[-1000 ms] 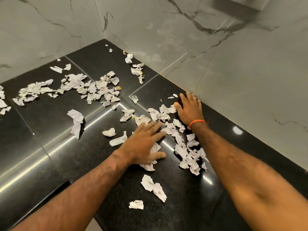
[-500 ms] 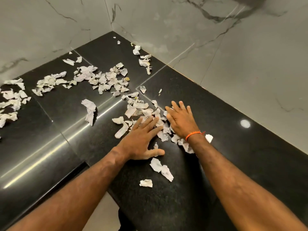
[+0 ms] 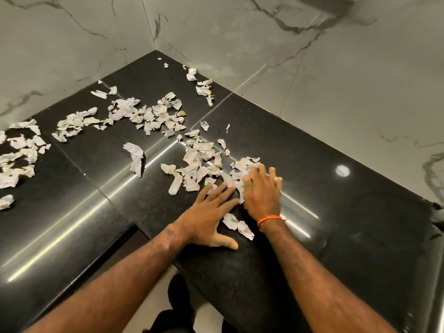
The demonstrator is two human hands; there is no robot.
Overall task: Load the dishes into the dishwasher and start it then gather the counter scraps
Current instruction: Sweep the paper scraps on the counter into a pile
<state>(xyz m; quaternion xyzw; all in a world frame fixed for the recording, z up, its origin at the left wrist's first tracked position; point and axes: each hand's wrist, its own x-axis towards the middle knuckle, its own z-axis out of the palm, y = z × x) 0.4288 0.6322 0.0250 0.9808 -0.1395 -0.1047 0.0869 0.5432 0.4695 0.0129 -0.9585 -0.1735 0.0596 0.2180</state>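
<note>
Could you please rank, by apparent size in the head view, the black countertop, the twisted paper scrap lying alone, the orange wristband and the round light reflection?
1. Black countertop, by far the largest.
2. Twisted paper scrap lying alone.
3. Orange wristband and round light reflection: they look close in size, so I would not rank them.

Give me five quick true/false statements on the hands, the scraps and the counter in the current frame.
1. Both hands lie flat on the black counter with fingers straight. True: the left hand and right hand are both palm down.
2. The right wrist wears an orange band. True.
3. The left hand grips a fistful of paper scraps. False: its fingers are spread flat, and it holds nothing.
4. All scraps are already in one pile. False: besides the nearest pile by the fingertips, a further cluster and a left-edge cluster stay apart.
5. Two scraps lie between the wrists. True.
</note>
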